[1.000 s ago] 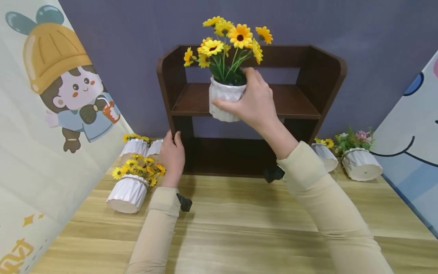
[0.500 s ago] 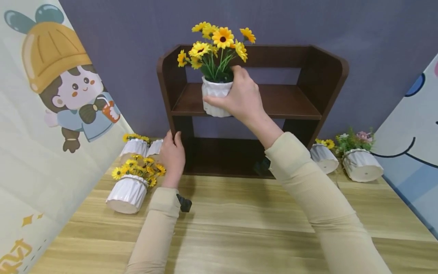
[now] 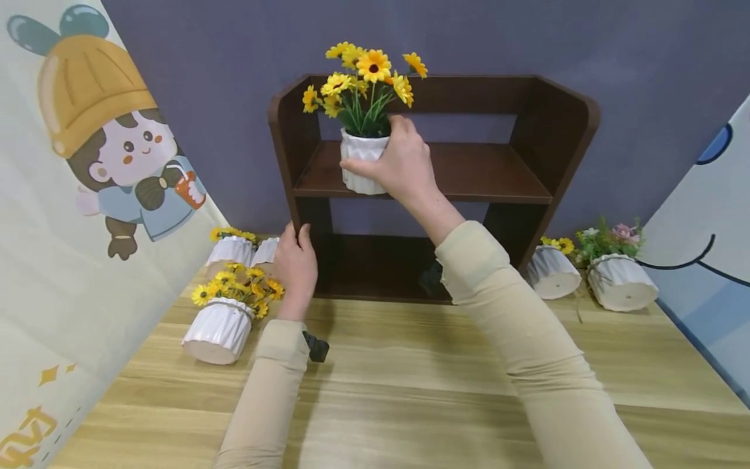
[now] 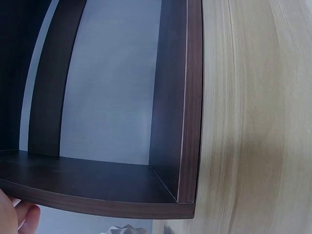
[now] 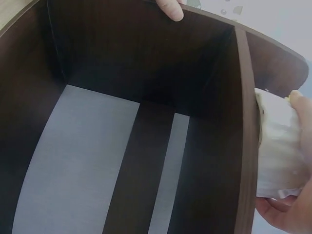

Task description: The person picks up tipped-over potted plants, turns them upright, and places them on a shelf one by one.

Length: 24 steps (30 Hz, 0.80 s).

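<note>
My right hand [image 3: 405, 159] grips a white ribbed flowerpot [image 3: 360, 156] of yellow daisy-like flowers [image 3: 369, 71]. Its thumb lies across the front of the pot, which is upright at the front left of the upper board of a dark brown two-tier shelf [image 3: 480, 170]. In the right wrist view the pot's base [image 5: 263, 146] is right at that board's edge. My left hand [image 3: 295, 267] holds the shelf's left side panel low down. A fingertip [image 5: 171, 9] shows over the panel's inner face in the right wrist view.
Left of the shelf, several white pots lie tipped on the wooden table [image 3: 375, 391]; the nearest pot [image 3: 219, 329] holds yellow flowers. On the right lie a pot with yellow flowers [image 3: 553, 273] and a pot with pink flowers [image 3: 621, 283]. A grey-blue wall [image 3: 644, 78] stands behind.
The right hand has carried the flowerpot left and slightly down, to the left part of the upper board. My left hand has stayed on the side panel.
</note>
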Available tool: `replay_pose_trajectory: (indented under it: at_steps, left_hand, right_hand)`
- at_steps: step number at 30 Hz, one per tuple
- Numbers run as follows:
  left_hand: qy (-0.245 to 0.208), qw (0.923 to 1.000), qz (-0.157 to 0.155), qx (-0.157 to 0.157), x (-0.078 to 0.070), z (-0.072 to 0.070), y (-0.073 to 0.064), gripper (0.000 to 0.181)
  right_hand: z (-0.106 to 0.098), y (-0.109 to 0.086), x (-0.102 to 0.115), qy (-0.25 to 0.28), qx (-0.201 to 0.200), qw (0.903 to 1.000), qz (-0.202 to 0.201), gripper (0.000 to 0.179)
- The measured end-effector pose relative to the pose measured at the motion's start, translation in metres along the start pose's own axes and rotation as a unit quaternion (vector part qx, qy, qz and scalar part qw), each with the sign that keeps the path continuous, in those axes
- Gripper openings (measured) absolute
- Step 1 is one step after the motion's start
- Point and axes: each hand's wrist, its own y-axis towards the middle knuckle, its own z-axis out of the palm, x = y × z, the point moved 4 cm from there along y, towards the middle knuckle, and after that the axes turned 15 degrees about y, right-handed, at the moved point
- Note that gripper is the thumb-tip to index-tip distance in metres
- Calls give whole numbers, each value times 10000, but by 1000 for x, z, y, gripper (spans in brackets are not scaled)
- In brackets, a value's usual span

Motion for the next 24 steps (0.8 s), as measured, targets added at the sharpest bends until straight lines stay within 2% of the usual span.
replay_pose_trajectory:
  at_steps: [13,24]
  left_hand:
    - [-187,9998,16,-36,-3,-4,-1,37]
    - [-168,9998,33,-50,-3,0,-4,35]
  right_hand:
    - [15,6,4,-131,-261,9996,-27,93]
    - [29,15,3,-520,-268,9975,395,96]
